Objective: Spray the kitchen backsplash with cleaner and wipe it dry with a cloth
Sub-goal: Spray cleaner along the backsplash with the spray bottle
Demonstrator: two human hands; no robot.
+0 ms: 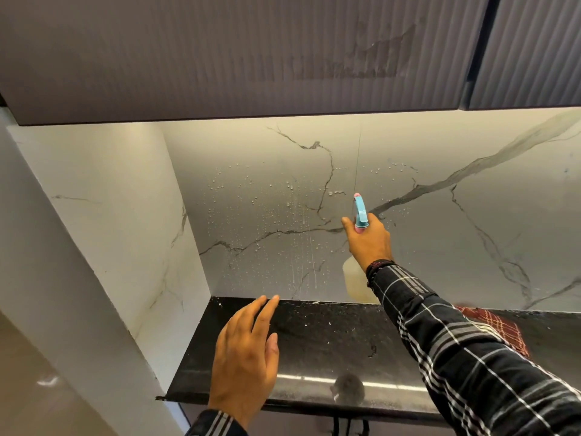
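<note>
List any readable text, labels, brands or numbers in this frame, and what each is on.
None readable.
Translucent plastic spray bottle with blue trigger head, in the right hand: no label faces the camera.
Red checked cloth on the black stone countertop: pattern only.
White marble-look backsplash: veins and droplets only.

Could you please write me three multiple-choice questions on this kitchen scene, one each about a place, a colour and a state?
1. Where is the red checked cloth?
A. In the left hand
B. On the black countertop, right of the raised arm
C. Draped over the cabinet

2. What colour is the spray bottle head?
A. Light blue
B. Green
C. Black

3. What state is the backsplash in?
A. Dry
B. Beaded with droplets and runs
C. Covered in foam

Answers: 1 B, the cloth lies flat behind the sleeve. 2 A, blue above the right hand. 3 B, droplets dot the marble; the left hand is empty.
</note>
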